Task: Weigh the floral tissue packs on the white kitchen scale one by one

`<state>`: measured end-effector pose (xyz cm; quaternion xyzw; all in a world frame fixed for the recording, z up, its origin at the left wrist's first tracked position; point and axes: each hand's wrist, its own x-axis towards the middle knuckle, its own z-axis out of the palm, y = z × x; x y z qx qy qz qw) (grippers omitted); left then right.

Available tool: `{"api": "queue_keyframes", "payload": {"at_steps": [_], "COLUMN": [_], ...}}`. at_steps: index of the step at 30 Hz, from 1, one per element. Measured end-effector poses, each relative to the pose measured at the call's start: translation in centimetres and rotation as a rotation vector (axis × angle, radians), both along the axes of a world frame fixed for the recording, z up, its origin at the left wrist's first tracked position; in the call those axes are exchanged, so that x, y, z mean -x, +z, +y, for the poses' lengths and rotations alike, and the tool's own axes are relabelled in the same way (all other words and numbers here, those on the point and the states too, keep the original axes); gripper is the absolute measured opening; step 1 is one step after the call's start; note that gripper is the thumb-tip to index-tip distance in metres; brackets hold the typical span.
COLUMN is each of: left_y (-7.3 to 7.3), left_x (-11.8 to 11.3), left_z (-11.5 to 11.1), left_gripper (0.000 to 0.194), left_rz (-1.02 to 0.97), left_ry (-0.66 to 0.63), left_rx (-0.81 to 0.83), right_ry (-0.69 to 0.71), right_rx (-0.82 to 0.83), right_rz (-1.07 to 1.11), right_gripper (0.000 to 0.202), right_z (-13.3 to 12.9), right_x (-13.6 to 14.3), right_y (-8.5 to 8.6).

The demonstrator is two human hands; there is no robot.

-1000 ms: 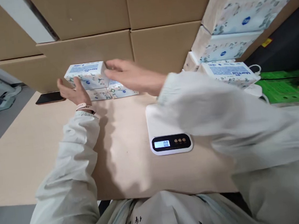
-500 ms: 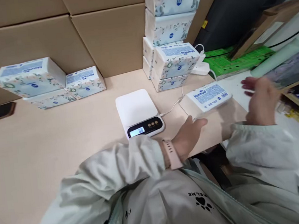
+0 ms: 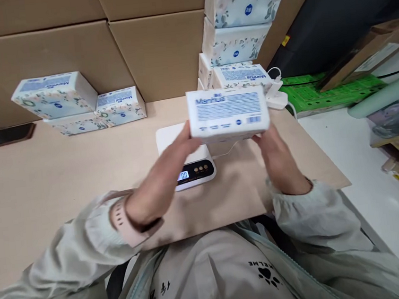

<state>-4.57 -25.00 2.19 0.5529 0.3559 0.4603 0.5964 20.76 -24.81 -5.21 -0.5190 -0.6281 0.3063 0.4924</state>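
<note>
Between my two hands I hold a white tissue pack (image 3: pixel 229 113) with blue "Manhua" print, raised above the table. My left hand (image 3: pixel 161 177) grips its left end, and my right hand (image 3: pixel 278 155) grips its right end; the fingers behind the pack are partly hidden. Below and to the left of the pack lies a white digital scale (image 3: pixel 170 138), its display (image 3: pixel 183 175) reading 0.0. Part of the scale is covered by my left hand and the pack.
Tissue packs (image 3: pixel 57 100) sit at the back left near a phone (image 3: pixel 4 136). A tall stack of tissue packs (image 3: pixel 240 43) rises at the back right, beside a white power strip (image 3: pixel 277 99). Cardboard boxes (image 3: pixel 161 58) line the back. The table's right edge (image 3: pixel 323 151) slants toward me.
The tissue pack that lay at the table's right side is now lifted in both hands and moved left, near the scale. My right hand came in from the right; my left hand shifted left.
</note>
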Motion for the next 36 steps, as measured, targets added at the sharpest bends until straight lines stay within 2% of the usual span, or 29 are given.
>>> {"api": "queue_keyframes", "payload": {"at_steps": [2,5,10,12,14,16,19,22,26,36], "left_y": [0.2,-0.9,-4.4,-5.4,-6.4,-7.4,-9.4,-11.4,-12.5,-12.0], "left_x": [2.5,5.0,7.6,8.5,9.2,9.8,10.2,10.5,10.8,10.3], "left_z": [0.4,0.4,0.3,0.3,0.3,0.3,0.4,0.7,0.9,0.8], "left_gripper": [0.04,0.047,0.056,0.06,0.062,0.06,0.057,0.055,0.05,0.045], "left_rz": [0.055,0.094,0.079,0.085,0.081,0.074,0.081,0.119,0.104,0.064], "left_ry": [-0.002,0.062,0.063,0.068,0.109,0.202,0.47,0.682,0.707,0.699], "left_rx": [0.068,0.087,0.123,0.144,0.14,0.118,0.003,-0.115,-0.121,-0.08], "right_ry": [0.131,0.262,0.387,0.396,0.301,0.129,-0.114,-0.25,-0.296,-0.28], "right_rx": [0.082,0.167,0.188,0.176,0.139,0.049,-0.092,-0.149,-0.163,-0.14], "right_rz": [0.058,0.085,0.104,0.1,0.089,0.084,0.111,0.112,0.038,0.109], "right_gripper": [0.068,0.072,0.069,0.066,0.063,0.06,0.053,0.049,0.048,0.041], "right_z": [0.9,2.2,3.1,3.2,3.2,3.2,3.4,3.6,3.6,3.1], "right_x": [3.0,5.5,6.6,6.7,6.5,6.1,5.5,5.1,5.3,5.6], "right_y": [0.8,0.3,-1.9,-2.8,-3.6,-4.4,-5.4,-5.6,-5.1,-4.6]}}
